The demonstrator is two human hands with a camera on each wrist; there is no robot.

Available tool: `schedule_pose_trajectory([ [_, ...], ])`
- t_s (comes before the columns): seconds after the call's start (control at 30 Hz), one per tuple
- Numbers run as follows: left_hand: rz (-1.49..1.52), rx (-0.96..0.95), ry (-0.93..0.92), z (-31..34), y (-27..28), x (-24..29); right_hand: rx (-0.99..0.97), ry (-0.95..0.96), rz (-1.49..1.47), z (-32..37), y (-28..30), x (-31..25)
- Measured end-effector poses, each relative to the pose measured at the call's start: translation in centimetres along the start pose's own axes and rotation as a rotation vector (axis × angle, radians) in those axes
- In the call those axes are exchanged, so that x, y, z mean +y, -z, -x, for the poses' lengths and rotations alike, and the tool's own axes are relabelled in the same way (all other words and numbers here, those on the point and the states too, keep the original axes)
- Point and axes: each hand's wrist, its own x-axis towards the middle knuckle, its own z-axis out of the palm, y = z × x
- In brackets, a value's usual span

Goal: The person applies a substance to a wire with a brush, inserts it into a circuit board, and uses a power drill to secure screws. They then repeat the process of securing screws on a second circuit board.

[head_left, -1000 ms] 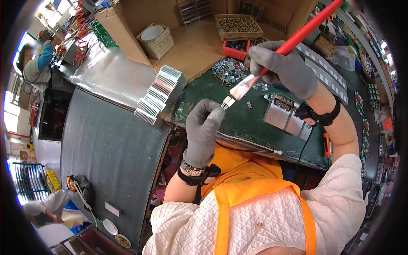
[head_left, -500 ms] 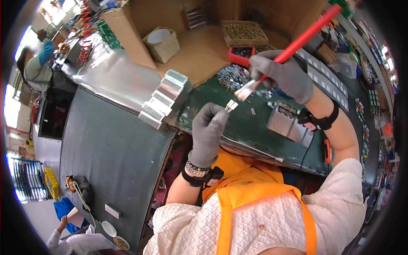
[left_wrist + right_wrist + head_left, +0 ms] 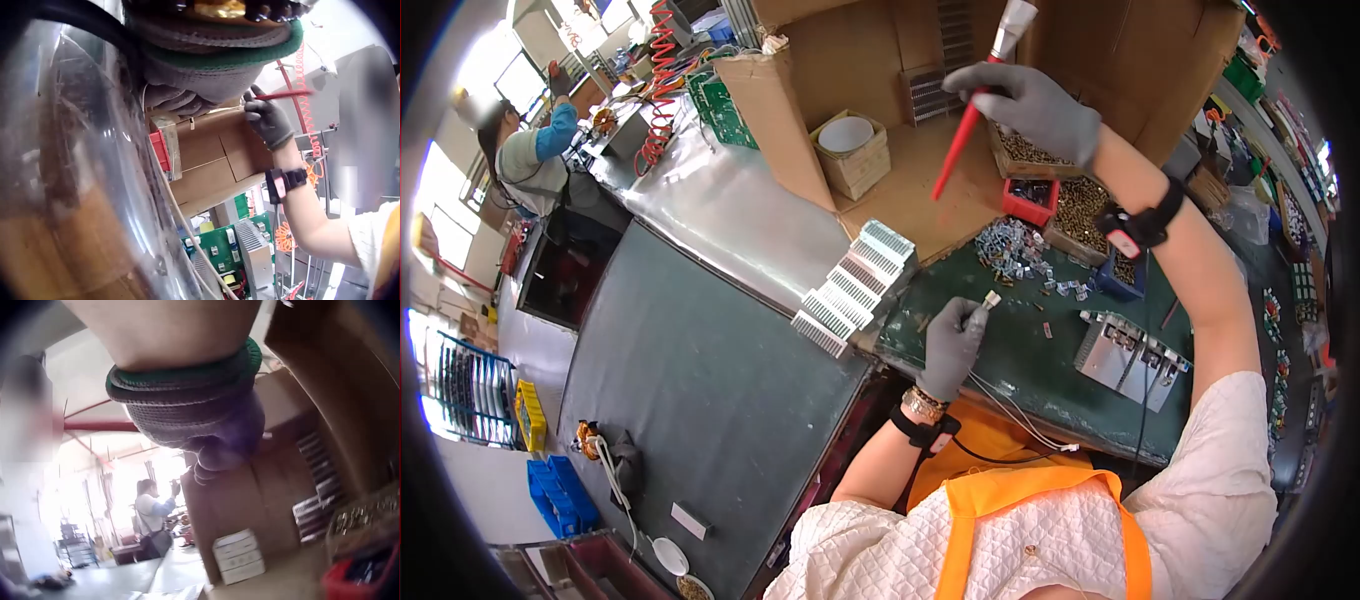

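Observation:
My left hand (image 3: 950,352), in a grey glove, pinches a small white connector (image 3: 991,299) between thumb and fingers over the green bench. Thin white wires (image 3: 1012,408) run from below this hand to a white plug near the bench's front edge. Raised at the upper right, my gloved right hand (image 3: 1040,105) grips a brush with a red handle (image 3: 962,145). The brush's pale bristles (image 3: 1015,18) point up and away, with the handle's end down. In the left wrist view the red handle (image 3: 289,94) sticks out of the right hand (image 3: 270,120).
Beyond the hands stands an open cardboard box (image 3: 800,150). Near it are a red bin (image 3: 1027,214), a heap of small metal parts (image 3: 1010,250) and crates of brass pieces. Finned metal strips (image 3: 855,290) lie at left, a metal unit (image 3: 1130,362) at right.
My right hand has lifted the brush up and away from the connector and turned it, bristles now upward. My left hand still pinches the connector. The head view has shifted.

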Motion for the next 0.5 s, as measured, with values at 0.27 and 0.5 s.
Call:
schedule_pose_trajectory([
  [0.27,-0.005,-0.039,0.054,0.4,0.2,0.2,0.306,0.216,0.197,-10.7,-4.9,3.2],
  [0.5,-0.073,-0.027,-0.012,0.2,0.3,0.2,0.089,0.038,0.393,-13.7,-8.1,5.7],
])
